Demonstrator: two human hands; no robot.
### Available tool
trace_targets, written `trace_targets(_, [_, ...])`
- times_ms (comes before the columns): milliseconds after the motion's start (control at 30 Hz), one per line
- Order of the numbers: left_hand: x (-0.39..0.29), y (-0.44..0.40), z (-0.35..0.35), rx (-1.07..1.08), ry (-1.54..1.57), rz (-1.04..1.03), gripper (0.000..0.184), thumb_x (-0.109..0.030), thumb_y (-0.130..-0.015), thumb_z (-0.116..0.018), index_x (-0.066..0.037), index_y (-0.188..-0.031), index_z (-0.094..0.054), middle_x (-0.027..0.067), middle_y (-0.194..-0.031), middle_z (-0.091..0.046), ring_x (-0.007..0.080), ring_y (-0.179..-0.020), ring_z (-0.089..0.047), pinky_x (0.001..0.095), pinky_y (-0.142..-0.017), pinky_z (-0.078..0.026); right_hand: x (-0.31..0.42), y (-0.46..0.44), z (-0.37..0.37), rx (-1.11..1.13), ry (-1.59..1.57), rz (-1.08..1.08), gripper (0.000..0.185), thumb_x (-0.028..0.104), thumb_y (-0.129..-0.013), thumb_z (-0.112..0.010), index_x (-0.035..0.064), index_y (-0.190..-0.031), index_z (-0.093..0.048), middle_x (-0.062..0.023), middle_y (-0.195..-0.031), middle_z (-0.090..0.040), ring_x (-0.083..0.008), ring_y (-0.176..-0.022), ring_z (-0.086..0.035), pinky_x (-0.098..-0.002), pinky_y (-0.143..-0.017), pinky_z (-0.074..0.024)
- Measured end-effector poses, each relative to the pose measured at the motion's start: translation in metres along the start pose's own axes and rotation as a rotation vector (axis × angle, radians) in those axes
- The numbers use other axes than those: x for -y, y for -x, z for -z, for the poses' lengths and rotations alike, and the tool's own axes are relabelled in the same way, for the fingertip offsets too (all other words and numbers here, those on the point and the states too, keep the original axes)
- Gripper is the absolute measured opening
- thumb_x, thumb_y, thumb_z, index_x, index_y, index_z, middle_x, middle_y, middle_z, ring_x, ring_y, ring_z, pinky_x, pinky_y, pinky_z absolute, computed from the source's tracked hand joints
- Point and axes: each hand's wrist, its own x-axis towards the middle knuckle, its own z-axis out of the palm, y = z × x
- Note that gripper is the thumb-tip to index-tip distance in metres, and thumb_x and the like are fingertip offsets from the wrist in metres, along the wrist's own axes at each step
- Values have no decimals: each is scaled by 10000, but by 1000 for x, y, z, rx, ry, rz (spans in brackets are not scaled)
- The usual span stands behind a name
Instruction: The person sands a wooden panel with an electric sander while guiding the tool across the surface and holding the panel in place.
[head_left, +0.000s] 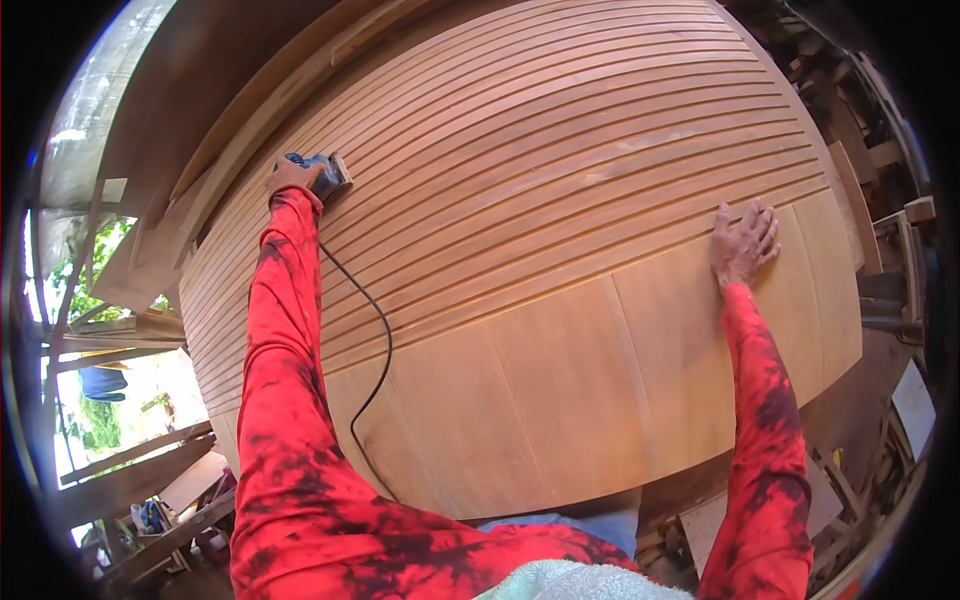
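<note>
At the upper left, my left hand (293,176) is wrapped round a blue power sander (326,176), which rests on the grooved part of a large wooden panel (560,370). A dark cord (388,340) runs from near the sander across the panel towards my body. On the right, my right hand (743,243) lies on the panel with its fingers spread, where the grooves meet the smooth part. It holds nothing.
Wooden boards (130,250) lean beyond the panel's left side. Scrap wood (880,230) is piled along the right. Below left are more planks (150,480) and bright daylight. A pale towel (575,582) shows at the bottom edge.
</note>
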Motion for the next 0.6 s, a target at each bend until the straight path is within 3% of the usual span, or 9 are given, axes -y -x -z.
trace_targets(333, [-87,-5,3,-10,-8,-59,1121,-513,-696,-867,-77,-1559,-299,310,-1350,-616,459,-1261,-608,484,-1060,-512,4,3,13,5,-42,1,808,616,-1011,-434,73,-1601,-339,-210,-1661,-294,-394,-1547,-230,-664,-1215,-139])
trace_targets(600, [-197,23,18,-16,-37,-119,1012,-479,-700,-871,-96,-1493,-373,308,-1319,-618,440,-1235,-609,497,-1006,-541,6,3,22,28,-66,4,808,603,-1010,-437,62,-1600,-333,-220,-1653,-300,-407,-1546,-225,-660,-1220,-143])
